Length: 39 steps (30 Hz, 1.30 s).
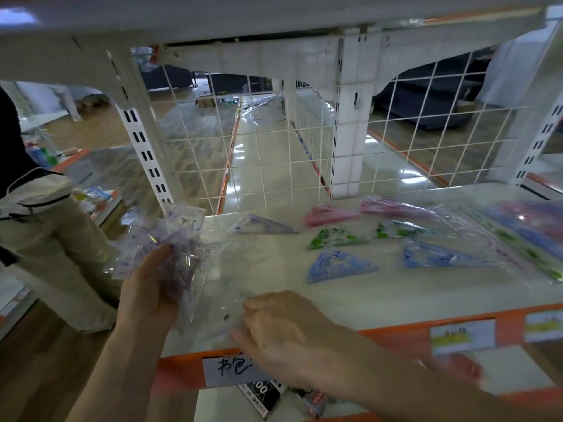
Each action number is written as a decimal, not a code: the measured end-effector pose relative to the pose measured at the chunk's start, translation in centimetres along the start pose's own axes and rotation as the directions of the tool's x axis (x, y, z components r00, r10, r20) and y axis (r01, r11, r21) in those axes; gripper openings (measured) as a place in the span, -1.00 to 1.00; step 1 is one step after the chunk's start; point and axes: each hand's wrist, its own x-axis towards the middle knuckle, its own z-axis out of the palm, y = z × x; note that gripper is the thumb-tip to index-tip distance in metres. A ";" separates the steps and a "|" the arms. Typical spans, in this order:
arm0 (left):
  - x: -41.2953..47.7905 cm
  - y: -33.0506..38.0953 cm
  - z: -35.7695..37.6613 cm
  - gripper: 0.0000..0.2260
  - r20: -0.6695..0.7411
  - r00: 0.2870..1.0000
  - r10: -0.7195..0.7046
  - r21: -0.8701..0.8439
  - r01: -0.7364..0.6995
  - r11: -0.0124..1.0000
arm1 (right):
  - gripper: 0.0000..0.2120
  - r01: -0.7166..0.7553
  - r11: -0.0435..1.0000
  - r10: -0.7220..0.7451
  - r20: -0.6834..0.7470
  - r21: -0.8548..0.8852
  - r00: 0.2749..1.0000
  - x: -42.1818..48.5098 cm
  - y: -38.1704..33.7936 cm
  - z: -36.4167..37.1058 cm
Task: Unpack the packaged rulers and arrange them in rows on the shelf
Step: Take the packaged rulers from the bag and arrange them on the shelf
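1. Ruler packet [178, 236]: left hand [149, 287] grips its crumpled top.
2. Right hand [280, 327] pinches its lower edge, at 4 o'clock.
3. Unpacked rulers [338, 263] lie on shelf [380, 300], 1 o'clock of right hand.

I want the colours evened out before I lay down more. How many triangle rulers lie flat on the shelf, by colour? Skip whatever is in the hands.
Purple triangle rulers: 1
Pink triangle rulers: 2
Green triangle rulers: 2
Blue triangle rulers: 2
Total: 7
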 end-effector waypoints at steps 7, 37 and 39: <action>0.3 -1.2 1.6 -0.76 0.120 0.993 -0.023 0.034 0.019 0.999 | -0.58 -0.233 0.965 0.242 -0.065 0.121 0.968 -6.4 0.4 -2.1; -0.3 -4.4 6.1 -0.63 0.301 0.952 -0.055 0.007 0.055 0.998 | -0.70 -0.405 0.742 0.486 -0.012 0.534 0.874 -3.2 0.4 -3.0; -0.2 -4.3 5.8 -0.64 0.312 0.948 -0.053 0.015 0.050 0.999 | -0.70 -0.390 0.750 0.485 -0.045 0.534 0.873 -1.9 -0.1 -2.5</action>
